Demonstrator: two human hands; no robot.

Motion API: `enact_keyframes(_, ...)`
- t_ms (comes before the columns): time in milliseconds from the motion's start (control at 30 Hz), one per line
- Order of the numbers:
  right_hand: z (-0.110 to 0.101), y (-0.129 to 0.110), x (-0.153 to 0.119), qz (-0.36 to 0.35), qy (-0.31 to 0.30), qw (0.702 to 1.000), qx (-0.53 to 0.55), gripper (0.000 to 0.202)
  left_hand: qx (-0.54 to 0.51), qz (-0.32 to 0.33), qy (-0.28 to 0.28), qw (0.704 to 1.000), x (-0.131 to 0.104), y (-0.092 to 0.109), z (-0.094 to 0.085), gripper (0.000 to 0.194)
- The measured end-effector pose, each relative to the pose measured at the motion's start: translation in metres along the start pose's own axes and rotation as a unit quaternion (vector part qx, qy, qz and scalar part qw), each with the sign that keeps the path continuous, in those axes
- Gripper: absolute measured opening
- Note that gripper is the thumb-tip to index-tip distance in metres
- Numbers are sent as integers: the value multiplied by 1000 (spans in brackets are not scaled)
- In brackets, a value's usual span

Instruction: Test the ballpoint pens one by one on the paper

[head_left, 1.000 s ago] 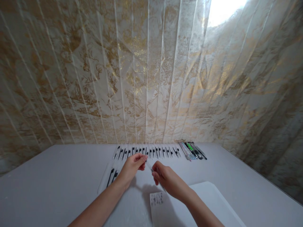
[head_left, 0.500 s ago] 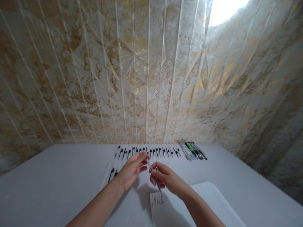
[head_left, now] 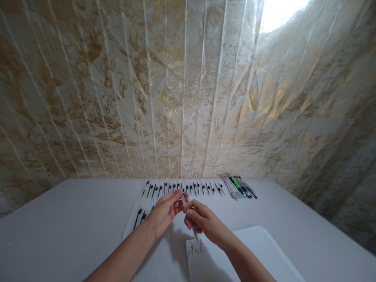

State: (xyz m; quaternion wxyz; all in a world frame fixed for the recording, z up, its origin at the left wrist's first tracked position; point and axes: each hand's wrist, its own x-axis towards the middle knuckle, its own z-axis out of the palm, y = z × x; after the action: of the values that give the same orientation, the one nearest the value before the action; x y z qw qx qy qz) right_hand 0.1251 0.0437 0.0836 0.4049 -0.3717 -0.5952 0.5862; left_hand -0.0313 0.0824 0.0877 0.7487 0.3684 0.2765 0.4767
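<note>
Nearest on the tabletop: the paper with handwriting at its far left corner; a flat white board just right of it. The pen, clear barrel, dark lower part, is up between the two hands. Long axis slants: near end low and a bit right, over the handwriting; far end up and a bit left. Can't tell if the near end touches the paper.

Right hand is closer to that near end: thumb and fingers clamped round mid-barrel from the right. Left hand is at the far end, thumb and forefinger tips either side of it; can't tell if they pinch or only rest there. So the pen spans the gap, right at middle, left at top.

Left of the left wrist: dark-capped pens. Farther: a row of clear pens, mixed pens at its right end, patterned curtain behind.
</note>
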Motion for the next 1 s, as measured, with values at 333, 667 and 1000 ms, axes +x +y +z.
enact_keyframes(333, 2, -1, 0, 11, 18, 1000, -2, 44, 0, 9, -2, 1000, -5, 1, 8, 20)
enact_keyframes(667, 4, 0, -1, 14, 8, 1000, 24, 43, -5, 6, 10, 1000, -4, 0, 7, 15)
enact_keyframes(1000, 5, -1, -2, 26, -10, 999, 34, 42, -19, 4, 34, 999, -4, -2, 6, 10)
